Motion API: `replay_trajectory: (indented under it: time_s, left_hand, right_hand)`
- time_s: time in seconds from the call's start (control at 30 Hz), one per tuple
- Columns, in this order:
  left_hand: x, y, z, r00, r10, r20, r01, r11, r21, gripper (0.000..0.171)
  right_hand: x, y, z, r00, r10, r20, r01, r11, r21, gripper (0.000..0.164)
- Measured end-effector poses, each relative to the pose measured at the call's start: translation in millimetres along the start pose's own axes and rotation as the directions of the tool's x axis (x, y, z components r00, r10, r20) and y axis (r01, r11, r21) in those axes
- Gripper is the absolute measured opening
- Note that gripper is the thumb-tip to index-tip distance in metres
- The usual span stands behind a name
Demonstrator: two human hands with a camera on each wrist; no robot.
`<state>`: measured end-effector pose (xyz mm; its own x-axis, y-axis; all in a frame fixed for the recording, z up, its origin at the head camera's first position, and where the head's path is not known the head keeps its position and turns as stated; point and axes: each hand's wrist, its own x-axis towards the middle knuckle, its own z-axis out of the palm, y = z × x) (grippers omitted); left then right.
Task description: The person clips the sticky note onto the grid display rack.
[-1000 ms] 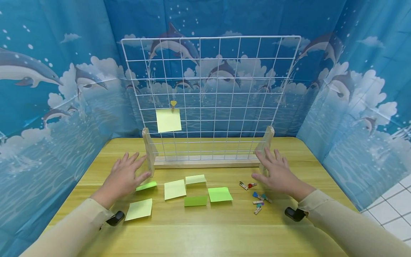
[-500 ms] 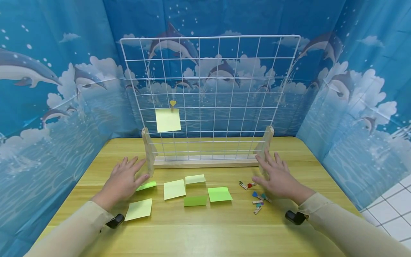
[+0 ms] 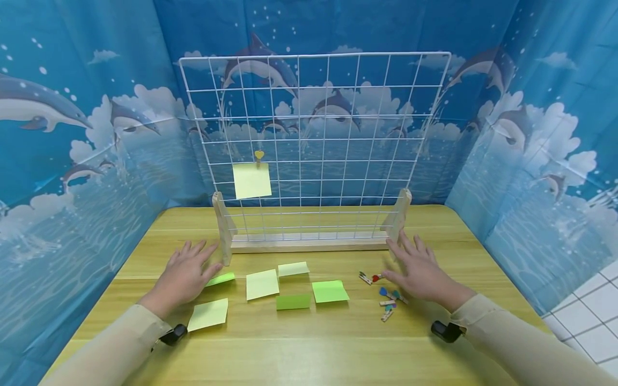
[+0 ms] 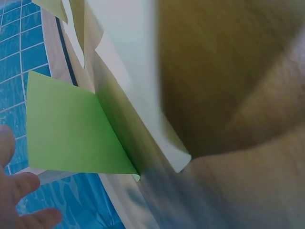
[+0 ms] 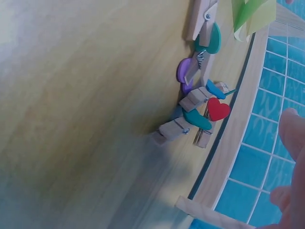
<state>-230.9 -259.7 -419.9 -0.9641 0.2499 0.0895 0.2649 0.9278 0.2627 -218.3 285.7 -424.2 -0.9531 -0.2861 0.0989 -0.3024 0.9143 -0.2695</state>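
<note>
My left hand is held with fingers spread at the left of the table, holding nothing. Beside its thumb stands a folded green sticky note, also large in the left wrist view. A pale yellow sticky note lies nearer the wrist. My right hand, spread and holding nothing, is just right of several small wooden clothespins with coloured hearts, one of them a red heart. More sticky notes, yellow and bright green, lie between the hands.
A white wire grid stands upright at the back on a wooden base. Clipped to its left part by a yellow heart clothespin hangs a pale yellow note. Blue dolphin curtains enclose the table.
Both hands have drifted slightly back toward the body, the right one also a little to the right. Fingers stay spread; the notes and clothespins lie as before.
</note>
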Motion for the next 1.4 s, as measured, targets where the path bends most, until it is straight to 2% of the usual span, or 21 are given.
replay_trajectory:
  time_s: [0.33,0.9,1.2,1.4]
  left_hand:
    - [-0.6,1.3,1.9,1.000,-0.015,-0.003,0.015,1.000,-0.009,0.053]
    - [0.1,-6.3,13.3,1.000,-0.018,0.017,0.018,1.000,-0.004,0.049]
    - [-3.9,-8.5,15.6,0.999,-0.020,0.047,0.019,1.000,0.013,0.053]
    - [-6.2,-9.5,16.3,0.996,-0.017,0.090,0.013,0.999,0.039,0.054]
  right_hand:
    - [-6.7,5.9,2.9,0.999,-0.004,0.041,0.003,1.000,0.025,0.081]
    - [-17.3,12.8,4.1,0.996,-0.004,0.090,0.000,0.999,0.046,0.072]
    - [-20.3,17.4,5.3,0.990,-0.007,0.144,-0.004,0.997,0.081,0.065]
    - [-21.5,18.5,4.0,0.987,-0.002,0.158,-0.008,0.998,0.061,0.061]
